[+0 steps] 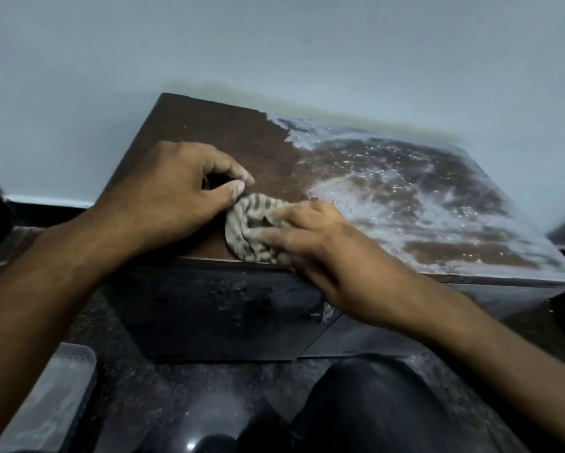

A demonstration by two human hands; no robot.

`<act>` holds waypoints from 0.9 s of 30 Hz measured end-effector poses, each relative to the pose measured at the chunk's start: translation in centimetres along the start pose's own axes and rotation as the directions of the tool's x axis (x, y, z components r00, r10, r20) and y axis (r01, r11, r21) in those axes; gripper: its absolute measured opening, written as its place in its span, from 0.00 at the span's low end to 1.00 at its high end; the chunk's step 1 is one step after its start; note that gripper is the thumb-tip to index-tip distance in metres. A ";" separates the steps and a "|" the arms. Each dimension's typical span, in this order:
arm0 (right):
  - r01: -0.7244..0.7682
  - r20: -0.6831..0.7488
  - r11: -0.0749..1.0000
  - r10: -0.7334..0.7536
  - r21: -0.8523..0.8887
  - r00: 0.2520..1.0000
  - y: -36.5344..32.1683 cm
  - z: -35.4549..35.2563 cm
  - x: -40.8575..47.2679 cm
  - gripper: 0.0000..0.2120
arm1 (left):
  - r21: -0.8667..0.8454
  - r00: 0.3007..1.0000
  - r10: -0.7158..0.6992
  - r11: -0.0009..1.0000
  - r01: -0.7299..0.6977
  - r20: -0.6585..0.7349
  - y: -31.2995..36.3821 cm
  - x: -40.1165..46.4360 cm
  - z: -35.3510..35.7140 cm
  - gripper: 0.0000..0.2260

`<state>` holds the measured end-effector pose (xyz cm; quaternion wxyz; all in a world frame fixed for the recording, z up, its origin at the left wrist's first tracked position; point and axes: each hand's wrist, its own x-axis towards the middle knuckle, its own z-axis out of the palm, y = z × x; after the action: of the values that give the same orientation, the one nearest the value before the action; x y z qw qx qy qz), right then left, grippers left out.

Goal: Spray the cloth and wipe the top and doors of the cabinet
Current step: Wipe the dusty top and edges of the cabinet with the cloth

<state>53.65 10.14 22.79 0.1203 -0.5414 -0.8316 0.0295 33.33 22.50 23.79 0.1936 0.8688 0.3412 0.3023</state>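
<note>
A low dark cabinet stands against the wall; its brown top point(241, 142) is bare on the left and covered with white dusty smears point(405, 197) on the right. A bunched grey patterned cloth point(255, 220) lies on the top near the front edge. My right hand point(323, 250) presses flat on the cloth, fingers spread over it. My left hand point(173, 197) rests on the top just left of the cloth, fingers curled with thumb and fingertips together, touching the cloth's edge. The dark cabinet doors point(225, 315) face me below the top's edge. No spray bottle is visible.
A pale wall point(274, 44) rises right behind the cabinet. A dark speckled floor point(163, 387) lies in front. A translucent plastic item point(62, 403) sits on the floor at lower left. My dark-clothed knee point(372, 403) is at the bottom centre.
</note>
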 end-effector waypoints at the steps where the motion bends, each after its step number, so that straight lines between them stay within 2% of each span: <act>1: 0.006 0.020 1.000 -0.006 0.010 1.000 0.4 -0.2 -1.2 0.19 | -0.003 1.000 0.011 1.000 -0.011 0.011 -0.1 -0.2 0.1 0.07; 6: -0.222 -0.031 0.974 0.221 -0.042 0.975 4.3 -2.0 -0.6 0.20 | -0.007 1.000 0.021 1.000 -0.021 0.013 0.1 -0.6 -0.1 0.07; 8: -0.219 -0.046 0.975 0.218 -0.031 0.975 3.7 -1.5 0.2 0.20 | -0.005 1.000 0.023 1.000 -0.023 0.001 0.5 -0.1 -0.1 0.06; 11: -0.084 -0.043 0.995 0.082 -0.048 0.996 1.8 -0.4 -1.9 0.21 | 0.004 0.999 0.048 0.999 -0.048 -0.004 1.2 0.2 0.2 0.06; 13: -0.054 -0.022 0.998 0.053 -0.043 0.998 2.3 -0.7 -3.3 0.20 | 0.009 0.998 0.068 0.998 -0.068 0.010 1.4 0.2 0.5 0.07; 15: -0.088 -0.026 0.994 0.086 -0.058 0.996 4.5 -1.5 -2.9 0.20 | 0.019 0.996 0.072 0.997 -0.073 0.055 1.5 0.4 0.6 0.07; 18: -0.217 -0.038 0.974 0.214 -0.061 0.976 8.1 -2.5 0.7 0.20 | 0.046 0.992 0.074 0.996 -0.079 0.104 2.1 1.8 0.8 0.07; 21: -0.292 -0.031 0.955 0.291 -0.044 0.956 8.9 -2.7 3.9 0.20 | 0.062 0.992 0.045 0.997 -0.052 0.122 2.9 3.5 1.4 0.08; 23: -0.244 -0.043 0.970 0.244 -0.010 0.969 7.9 -1.9 3.4 0.19 | 0.076 0.993 0.035 0.996 -0.043 0.110 3.1 4.2 1.8 0.08; 27: -0.026 -0.017 1.000 0.026 0.002 1.000 6.4 -1.4 -0.1 0.20 | 0.081 0.991 0.028 0.996 -0.038 0.127 2.7 4.4 2.4 0.08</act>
<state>59.73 12.56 22.96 0.1274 -0.5525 -0.8233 0.0273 38.73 23.45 25.23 0.1731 0.8990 0.3262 0.2355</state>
